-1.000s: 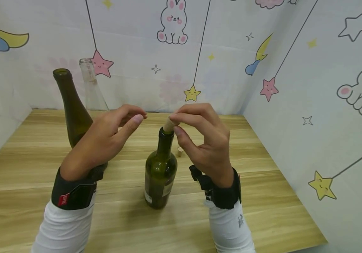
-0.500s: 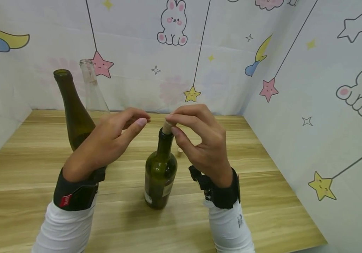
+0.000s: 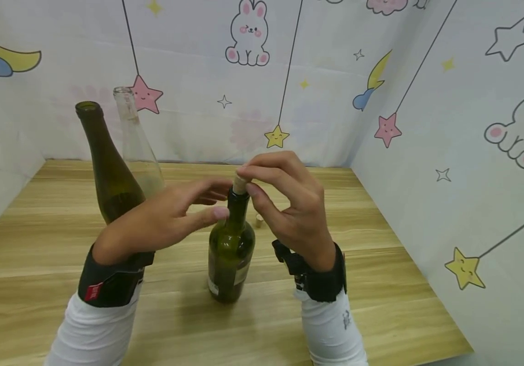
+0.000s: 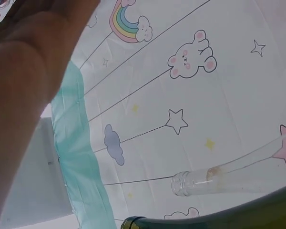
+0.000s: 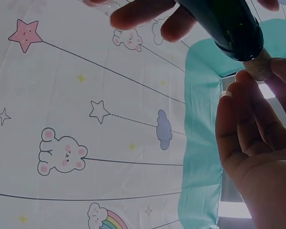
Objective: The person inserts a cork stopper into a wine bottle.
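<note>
A dark green wine bottle with a pale label stands upright on the wooden table. In its mouth sits a cork, most of it above the rim. My right hand pinches that cork between thumb and fingertips; the right wrist view also shows the cork at the bottle's rim. Beside the neck is my left hand, fingers extended and slightly bent, reaching behind the neck while the thumb overlaps its front. The right wrist view catches the left fingers spread beside the neck.
A taller green bottle stands at the left, partly behind the left forearm, with a clear glass bottle behind it. A small cork is on the table just right of the corked bottle. Printed cloth walls enclose the table.
My left hand has moved right and down, from beside the cork to the bottle's neck. The right hand has shifted slightly left with the cork, which now stands straighter in the mouth.
</note>
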The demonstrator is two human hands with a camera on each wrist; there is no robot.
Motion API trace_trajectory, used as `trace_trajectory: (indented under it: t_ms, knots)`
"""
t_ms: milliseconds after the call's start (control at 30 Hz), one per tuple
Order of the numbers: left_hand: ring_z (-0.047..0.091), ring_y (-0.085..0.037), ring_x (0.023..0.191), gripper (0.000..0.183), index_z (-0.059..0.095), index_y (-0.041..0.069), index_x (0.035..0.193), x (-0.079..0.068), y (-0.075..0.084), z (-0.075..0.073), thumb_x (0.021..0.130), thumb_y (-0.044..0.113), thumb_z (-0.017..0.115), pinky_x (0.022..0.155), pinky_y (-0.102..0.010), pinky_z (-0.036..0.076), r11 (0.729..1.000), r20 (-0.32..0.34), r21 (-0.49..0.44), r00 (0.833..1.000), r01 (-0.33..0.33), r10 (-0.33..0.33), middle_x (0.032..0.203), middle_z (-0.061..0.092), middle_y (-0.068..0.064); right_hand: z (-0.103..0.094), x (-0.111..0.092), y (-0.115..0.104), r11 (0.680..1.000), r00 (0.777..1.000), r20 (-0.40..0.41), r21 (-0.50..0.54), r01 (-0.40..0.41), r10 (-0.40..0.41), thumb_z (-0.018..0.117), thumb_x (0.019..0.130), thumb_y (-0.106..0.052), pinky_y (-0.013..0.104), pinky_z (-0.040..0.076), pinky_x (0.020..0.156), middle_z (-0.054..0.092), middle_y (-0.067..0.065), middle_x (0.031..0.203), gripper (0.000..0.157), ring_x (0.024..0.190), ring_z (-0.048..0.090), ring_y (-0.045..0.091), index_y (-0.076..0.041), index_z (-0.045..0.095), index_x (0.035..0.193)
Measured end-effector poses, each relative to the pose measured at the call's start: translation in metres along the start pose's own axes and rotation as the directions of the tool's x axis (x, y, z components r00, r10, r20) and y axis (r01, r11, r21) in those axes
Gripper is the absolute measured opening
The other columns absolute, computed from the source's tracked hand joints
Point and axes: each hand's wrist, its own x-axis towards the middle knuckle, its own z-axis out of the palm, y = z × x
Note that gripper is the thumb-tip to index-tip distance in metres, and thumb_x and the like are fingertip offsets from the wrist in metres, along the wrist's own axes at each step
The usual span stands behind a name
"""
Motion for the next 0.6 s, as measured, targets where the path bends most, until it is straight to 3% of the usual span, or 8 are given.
trace_trajectory:
  t_ms: [167,267,367,467,500,600]
  knots:
    - [0.059,-0.026,0.126,0.057,0.043,0.019,0.144,0.009,-0.002,0.012,0.095,0.035,0.067,0.104,-0.055,0.050,1.000,0.102,-0.029,0.995,0.000,0.003,0.139,0.059,-0.003,0.001,-0.001,0.002,1.000,1.000,0.009,0.008,-0.027,0.027,0.054,0.103,-0.024,0.038,0.054,0.081,0.065,0.022,0.100,0.038,0.092,0.063,0.030,0.010,0.069,0.104]
    - [0.061,-0.026,0.121,0.058,0.046,0.015,0.142,0.014,-0.005,0.019,0.093,0.035,0.071,0.099,-0.054,0.053,0.998,0.149,-0.057,0.989,0.023,-0.014,0.135,0.061,-0.004,0.004,-0.002,0.004,0.988,0.990,0.052,0.072,-0.135,0.132,0.047,0.105,-0.036,0.041,0.055,0.082,0.064,0.023,0.105,0.052,0.093,0.063,0.029,0.013,0.058,0.120]
    - [0.064,-0.024,0.117,0.055,0.051,0.010,0.137,0.018,-0.007,0.025,0.092,0.034,0.073,0.094,-0.051,0.057,0.996,0.188,-0.077,0.981,0.054,-0.039,0.132,0.063,-0.005,0.009,-0.003,0.008,0.944,0.955,0.139,0.172,-0.283,0.261,0.036,0.105,-0.048,0.044,0.052,0.090,0.061,0.023,0.113,0.066,0.099,0.063,0.029,0.009,0.044,0.136]
    - [0.064,-0.023,0.116,0.052,0.055,0.007,0.134,0.020,-0.010,0.030,0.092,0.034,0.072,0.093,-0.049,0.057,0.996,0.205,-0.065,0.978,0.065,-0.050,0.132,0.063,-0.006,0.017,-0.005,0.012,0.858,0.913,0.235,0.326,-0.397,0.333,0.030,0.105,-0.054,0.044,0.050,0.093,0.059,0.022,0.116,0.069,0.101,0.062,0.031,0.004,0.038,0.142]
    - [0.064,-0.023,0.117,0.051,0.056,0.007,0.133,0.020,-0.010,0.030,0.093,0.034,0.072,0.094,-0.049,0.057,0.996,0.207,-0.059,0.977,0.061,-0.048,0.133,0.062,-0.007,0.020,-0.005,0.013,0.813,0.901,0.263,0.396,-0.427,0.345,0.030,0.104,-0.055,0.044,0.050,0.093,0.058,0.024,0.114,0.070,0.100,0.062,0.031,0.005,0.039,0.141]
    - [0.062,-0.023,0.119,0.054,0.053,0.007,0.137,0.019,-0.009,0.030,0.094,0.036,0.069,0.097,-0.048,0.055,0.998,0.217,-0.022,0.974,0.067,-0.061,0.135,0.059,-0.008,0.028,-0.006,0.016,0.635,0.881,0.321,0.611,-0.472,0.346,0.034,0.105,-0.053,0.040,0.053,0.086,0.061,0.019,0.103,0.069,0.090,0.062,0.029,0.010,0.044,0.132]
